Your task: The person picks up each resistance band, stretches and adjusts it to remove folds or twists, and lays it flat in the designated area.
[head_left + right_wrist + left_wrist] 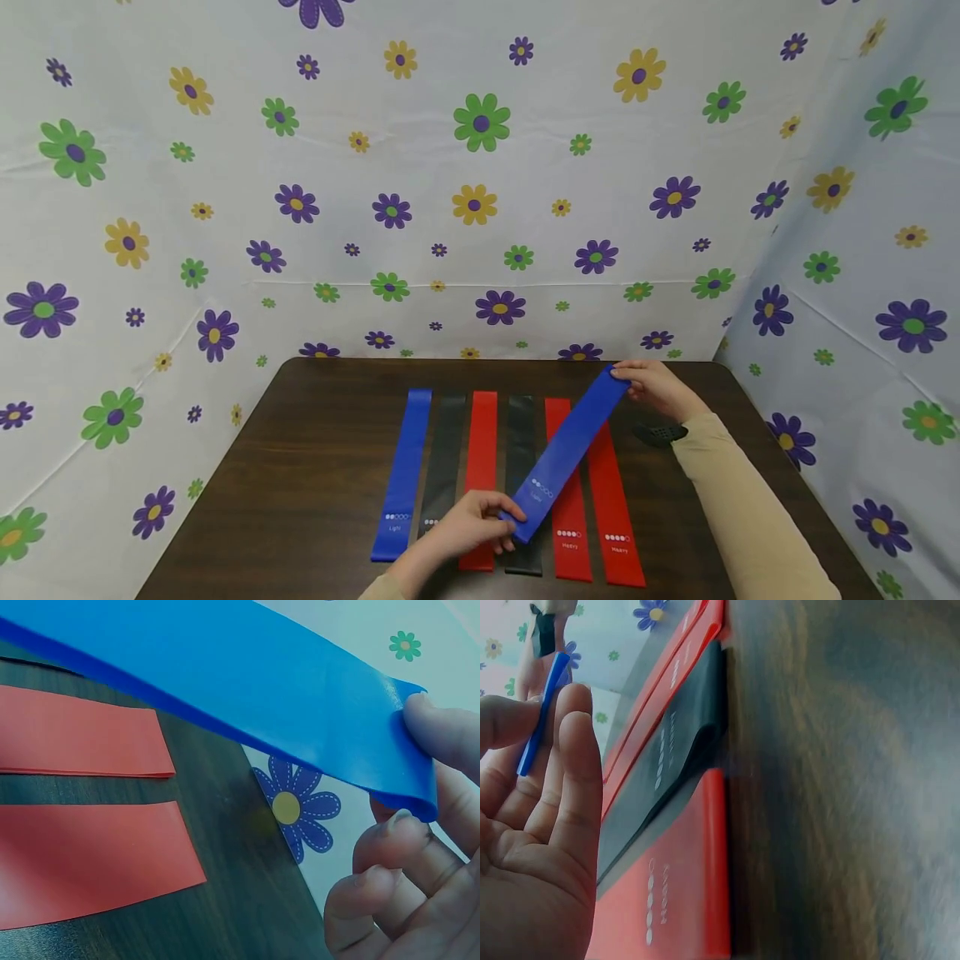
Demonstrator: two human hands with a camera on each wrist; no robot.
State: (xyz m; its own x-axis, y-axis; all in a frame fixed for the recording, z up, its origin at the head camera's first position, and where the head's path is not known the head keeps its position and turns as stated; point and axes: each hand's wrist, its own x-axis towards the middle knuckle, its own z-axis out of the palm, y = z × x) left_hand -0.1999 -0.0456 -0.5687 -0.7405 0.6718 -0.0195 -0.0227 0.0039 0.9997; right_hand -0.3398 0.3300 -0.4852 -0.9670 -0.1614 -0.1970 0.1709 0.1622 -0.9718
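Observation:
A blue resistance band (573, 446) marked "Light" is stretched flat and slanting between both hands, above the other bands. My left hand (477, 525) pinches its near end between thumb and fingers; the left wrist view shows that end edge-on as a blue strip (541, 720). At the far end, my right hand (658, 388) grips the band's looped tip, with the thumb on top in the right wrist view. Beneath it lie two red bands marked "Heavy", one partly covered (572, 525) and one farther right (613, 500), and a black band (521, 425).
Left of these on the dark wooden table (300, 467) lie another red band (482, 442), a black band (446, 450) and a blue band (405, 475), side by side. A flower-printed white cloth (480, 208) hangs behind and along both sides.

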